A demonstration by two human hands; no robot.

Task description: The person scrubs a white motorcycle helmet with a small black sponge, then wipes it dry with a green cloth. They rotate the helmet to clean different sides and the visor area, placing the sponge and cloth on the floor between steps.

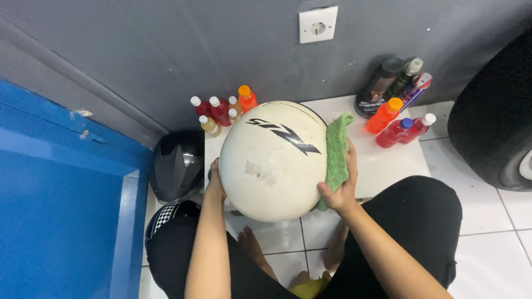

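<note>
A cream-white helmet (271, 160) with a black graphic on top rests on a low white table (388, 163) in front of me. My left hand (214, 180) grips its left side. My right hand (341, 185) presses a green microfibre cloth (337, 149) against the helmet's right side. Smudges show on the shell's front.
Small red and orange bottles (221, 111) stand behind the helmet; more bottles and spray cans (396, 99) lie at the table's right. A black helmet (178, 163) sits on the floor at left. A tyre (493, 116) is at right, a blue panel (61, 199) at left.
</note>
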